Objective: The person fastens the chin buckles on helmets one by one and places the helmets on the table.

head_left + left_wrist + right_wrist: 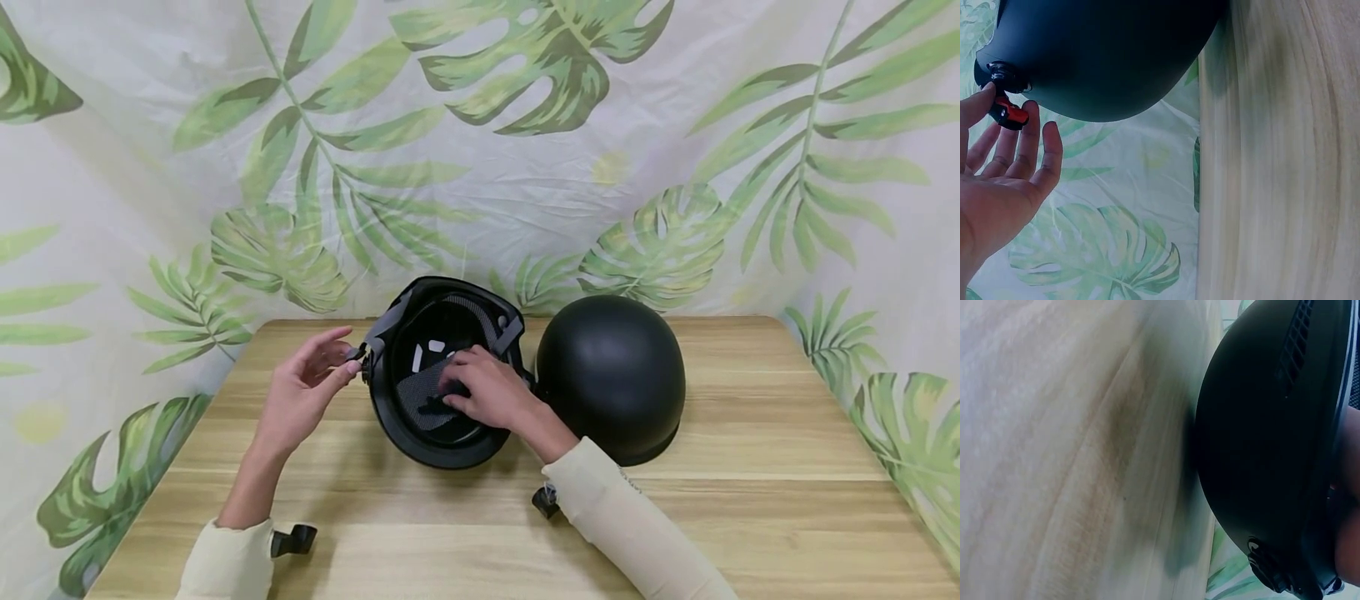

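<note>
Vented black helmet: rests open side up on worktop, just beside smooth black helmet. With left hand, pinches red-and-black side fitting; with right hand, reaches inside, cannot tell whether grasping. Being rounded beneath, could roll if tugged unevenly.

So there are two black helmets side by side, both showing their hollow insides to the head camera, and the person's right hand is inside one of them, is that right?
Not quite. In the head view, the helmet on the right shows its domed outside; only the helmet on the left, with the right hand inside, shows its hollow.
</note>
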Available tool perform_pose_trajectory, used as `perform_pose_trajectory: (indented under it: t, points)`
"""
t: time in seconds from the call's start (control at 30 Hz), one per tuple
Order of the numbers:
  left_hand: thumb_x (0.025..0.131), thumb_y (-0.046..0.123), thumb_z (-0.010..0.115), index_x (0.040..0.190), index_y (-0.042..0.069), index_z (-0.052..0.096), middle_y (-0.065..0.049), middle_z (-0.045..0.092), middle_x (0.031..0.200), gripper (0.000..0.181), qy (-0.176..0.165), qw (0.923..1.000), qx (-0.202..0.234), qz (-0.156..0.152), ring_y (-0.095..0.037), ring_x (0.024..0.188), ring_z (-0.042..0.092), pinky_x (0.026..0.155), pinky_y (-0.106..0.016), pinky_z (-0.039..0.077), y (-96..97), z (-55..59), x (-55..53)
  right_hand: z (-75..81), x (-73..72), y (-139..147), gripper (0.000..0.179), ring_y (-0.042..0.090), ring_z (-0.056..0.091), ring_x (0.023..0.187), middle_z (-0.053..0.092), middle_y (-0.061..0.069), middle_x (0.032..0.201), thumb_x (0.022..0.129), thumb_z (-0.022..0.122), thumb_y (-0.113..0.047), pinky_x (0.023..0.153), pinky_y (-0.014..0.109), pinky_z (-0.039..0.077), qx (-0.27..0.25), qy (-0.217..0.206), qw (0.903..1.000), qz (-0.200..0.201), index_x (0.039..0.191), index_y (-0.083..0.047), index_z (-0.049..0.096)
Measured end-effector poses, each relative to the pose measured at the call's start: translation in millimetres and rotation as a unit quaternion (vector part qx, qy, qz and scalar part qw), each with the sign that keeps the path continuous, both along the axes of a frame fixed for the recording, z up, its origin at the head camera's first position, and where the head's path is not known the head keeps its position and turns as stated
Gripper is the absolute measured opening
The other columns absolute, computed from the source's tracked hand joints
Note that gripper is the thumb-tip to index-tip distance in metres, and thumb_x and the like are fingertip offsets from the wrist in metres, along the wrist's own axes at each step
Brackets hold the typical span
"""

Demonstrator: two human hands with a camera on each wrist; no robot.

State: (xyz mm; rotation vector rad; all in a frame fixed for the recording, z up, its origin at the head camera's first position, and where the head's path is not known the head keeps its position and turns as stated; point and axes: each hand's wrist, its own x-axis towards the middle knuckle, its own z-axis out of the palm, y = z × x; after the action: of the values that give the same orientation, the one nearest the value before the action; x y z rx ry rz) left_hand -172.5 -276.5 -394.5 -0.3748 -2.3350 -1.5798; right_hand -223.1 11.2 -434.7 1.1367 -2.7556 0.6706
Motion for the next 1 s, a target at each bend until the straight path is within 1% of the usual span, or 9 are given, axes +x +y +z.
perform_pose_trajectory:
  t: [0.1,0.2,0.3,0.4,0.5,0.63,0.7,0.87,1.0]
  points:
    - [0.099,-0.002,0.074,0.145,-0.001,0.062,0.015,0.071,0.109,0.048,0.01,0.9998,0.014,0.009,0.003,0.099,0.07,0.084,-0.013,0.059,1.6,2.4,0.5,0.0,2.2,0,0.009,0.017,0.057,0.104,0.073,-0.005,0.112,0.101,0.078,-0.031,0.091,0.034,0.054,-0.016,0.002,0.9999,-0.006,0.102,-0.022,0.08]
    - [0.097,-0.005,0.074,0.144,-0.001,0.063,0.012,0.071,0.108,0.048,0.023,0.9988,0.039,0.016,0.0,0.097,0.069,0.084,-0.013,0.059,5.1,8.2,0.7,2.0,5.3,0,0.009,0.016,0.057,0.106,0.074,-0.007,0.111,0.102,0.076,-0.031,0.092,0.034,0.055,-0.043,-0.004,0.999,-0.012,0.1,-0.023,0.078]
    - [0.096,-0.008,0.074,0.143,0.001,0.065,0.009,0.071,0.107,0.049,0.041,0.9972,0.058,0.024,-0.003,0.095,0.069,0.082,-0.013,0.058,9.1,15.0,1.3,6.3,9.0,3,0.008,0.016,0.061,0.11,0.076,-0.006,0.113,0.104,0.074,-0.028,0.094,0.034,0.056,-0.094,-0.031,0.995,-0.006,0.102,-0.02,0.075]
    - [0.094,-0.011,0.074,0.143,0.002,0.065,0.008,0.073,0.107,0.051,0.065,0.9951,0.068,0.031,-0.005,0.096,0.07,0.078,-0.014,0.055,13.3,21.1,1.7,12.3,12.5,7,0.006,0.016,0.069,0.107,0.079,-0.002,0.114,0.105,0.072,-0.022,0.09,0.035,0.059,-0.161,-0.074,0.984,0.015,0.106,-0.016,0.073]
    - [0.093,-0.014,0.074,0.143,0.001,0.065,0.009,0.074,0.108,0.054,0.092,0.9918,0.084,0.028,-0.007,0.101,0.07,0.085,-0.015,0.055,17.7,26.2,1.2,18.4,15.1,14,0.005,0.016,0.075,0.1,0.08,0.003,0.113,0.105,0.07,-0.016,0.085,0.033,0.062,-0.214,-0.1,0.9711,0.034,0.109,-0.012,0.071]
    - [0.09,-0.02,0.072,0.143,-0.006,0.063,0.004,0.076,0.11,0.056,0.128,0.9818,0.141,-0.003,-0.011,0.107,0.07,0.099,-0.018,0.054,25.3,31.3,-2.4,24.9,16.2,22,0.006,0.012,0.076,0.095,0.08,0.006,0.109,0.105,0.069,-0.011,0.082,0.025,0.062,-0.254,-0.115,0.9597,0.033,0.111,-0.01,0.069]
    - [0.089,-0.022,0.072,0.143,-0.008,0.062,0.002,0.076,0.11,0.057,0.141,0.9764,0.162,-0.018,-0.012,0.107,0.071,0.099,-0.019,0.054,29.7,32.7,-5.3,26.9,15.8,25,0.006,0.012,0.077,0.092,0.08,0.008,0.107,0.105,0.069,-0.01,0.082,0.023,0.062,-0.275,-0.131,0.952,0.029,0.111,-0.009,0.067]
    - [0.091,-0.02,0.071,0.147,-0.003,0.059,0.001,0.078,0.11,0.06,0.133,0.9705,0.195,-0.052,-0.011,0.099,0.075,0.083,-0.018,0.058,42.7,32.7,-13.9,29.6,14.9,31,0.014,0.017,0.078,0.085,0.078,0.017,0.104,0.107,0.065,-0.006,0.079,0.025,0.062,-0.327,-0.182,0.9271,0.02,0.12,-0.003,0.064]
    - [0.095,-0.014,0.072,0.145,0.006,0.059,0.002,0.08,0.107,0.056,0.101,0.9707,0.201,-0.086,-0.009,0.09,0.076,0.075,-0.017,0.058,52.3,28.7,-19.9,30.1,14.6,35,0.028,0.018,0.077,0.081,0.078,0.02,0.112,0.107,0.063,-0.004,0.077,0.026,0.062,-0.338,-0.205,0.9185,0.008,0.135,0.001,0.063]
